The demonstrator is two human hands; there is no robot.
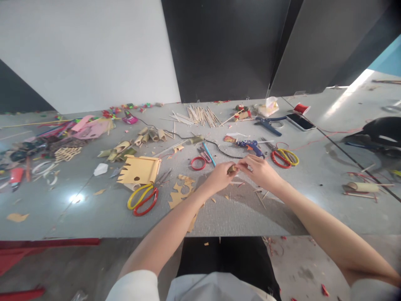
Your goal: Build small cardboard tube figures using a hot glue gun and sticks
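My left hand and my right hand meet over the middle of the grey table, fingers pinched together on a small brown piece held between them. What the piece is made of I cannot make out. Just beyond my hands lie a blue glue gun with its black cord, a blue pen and a red ring. Thin wooden sticks and cardboard scraps lie under and around my wrists.
Yellow-and-red scissors and a notched cardboard sheet lie to the left; a second pair of scissors lies right. A stick pile, blue pliers, a phone, cardboard rolls and coloured paper lie further back.
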